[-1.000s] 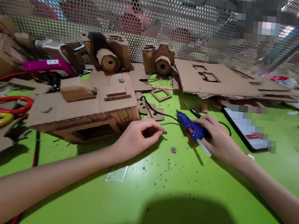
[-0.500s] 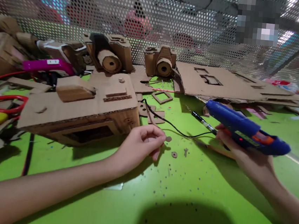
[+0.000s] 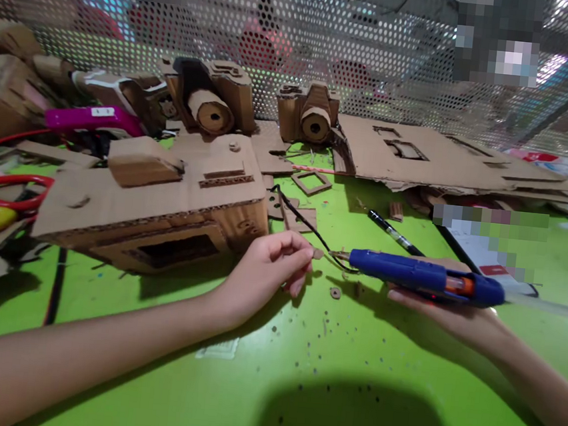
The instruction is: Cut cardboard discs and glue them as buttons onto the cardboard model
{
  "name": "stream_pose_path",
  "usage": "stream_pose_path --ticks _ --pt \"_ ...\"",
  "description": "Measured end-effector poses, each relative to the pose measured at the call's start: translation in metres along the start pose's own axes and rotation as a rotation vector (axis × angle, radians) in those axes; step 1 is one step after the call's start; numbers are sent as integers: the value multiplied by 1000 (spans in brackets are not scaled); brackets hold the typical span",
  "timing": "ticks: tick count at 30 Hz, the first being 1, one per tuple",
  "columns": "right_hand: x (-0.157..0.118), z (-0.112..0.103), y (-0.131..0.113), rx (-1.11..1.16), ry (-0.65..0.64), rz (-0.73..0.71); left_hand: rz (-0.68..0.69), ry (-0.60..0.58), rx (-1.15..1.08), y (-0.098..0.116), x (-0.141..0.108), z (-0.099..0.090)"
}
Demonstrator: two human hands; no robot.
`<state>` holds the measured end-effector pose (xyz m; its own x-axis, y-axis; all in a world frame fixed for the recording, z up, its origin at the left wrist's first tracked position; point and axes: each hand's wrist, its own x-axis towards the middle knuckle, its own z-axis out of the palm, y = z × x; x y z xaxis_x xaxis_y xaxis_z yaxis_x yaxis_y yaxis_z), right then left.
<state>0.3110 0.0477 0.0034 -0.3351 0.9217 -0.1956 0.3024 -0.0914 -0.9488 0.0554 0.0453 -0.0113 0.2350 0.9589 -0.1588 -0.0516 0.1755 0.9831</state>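
Observation:
Between the thumb and fingertips of my left hand (image 3: 271, 272) is a small cardboard disc (image 3: 317, 253). My right hand (image 3: 455, 316) is wrapped round a blue hot glue gun (image 3: 403, 271), whose nozzle points left, close to the disc. A clear glue stick (image 3: 549, 305) juts from the gun's back end. Beside my left hand stands a large cardboard camera model (image 3: 165, 195) with a rectangular opening in the side facing me. On the table below the nozzle lies a small cardboard ring (image 3: 335, 292).
Two cardboard cameras (image 3: 213, 111) (image 3: 315, 122) stand against a perforated metal screen (image 3: 369, 60). Cut cardboard sheets (image 3: 449, 165) lie at the back right. A black marker (image 3: 393, 231), a purple glue gun (image 3: 95, 119) and red-handled scissors (image 3: 15, 190) lie around on the green table (image 3: 225, 401).
My right hand has swung the glue gun left and down, bringing its nozzle near the disc. A phone-like device behind the gun has come into sight. My left hand stays almost still.

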Motion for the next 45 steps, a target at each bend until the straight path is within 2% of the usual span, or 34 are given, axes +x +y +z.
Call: stream_pose_path --ticks 5,15,24,28,33,43,45 --pt "-7 16 -3 -48 -42 34 14 -13 -10 -1 0 0" --pt "-4 20 -10 -179 14 -18 31 -67 -34 -1 -2 0" --pt "4 14 -14 -304 -162 -128 36 -71 -13 0 -2 1" --pt "4 12 -12 -328 -131 -147 39 -76 -6 0 -2 1" --pt "5 12 -14 -314 -207 -114 46 -69 14 0 -1 1" --pt "2 19 -18 -218 -105 -103 40 -68 -1 -1 -1 2" --pt "2 19 -18 -234 -125 -122 37 -70 -1 0 -1 2"
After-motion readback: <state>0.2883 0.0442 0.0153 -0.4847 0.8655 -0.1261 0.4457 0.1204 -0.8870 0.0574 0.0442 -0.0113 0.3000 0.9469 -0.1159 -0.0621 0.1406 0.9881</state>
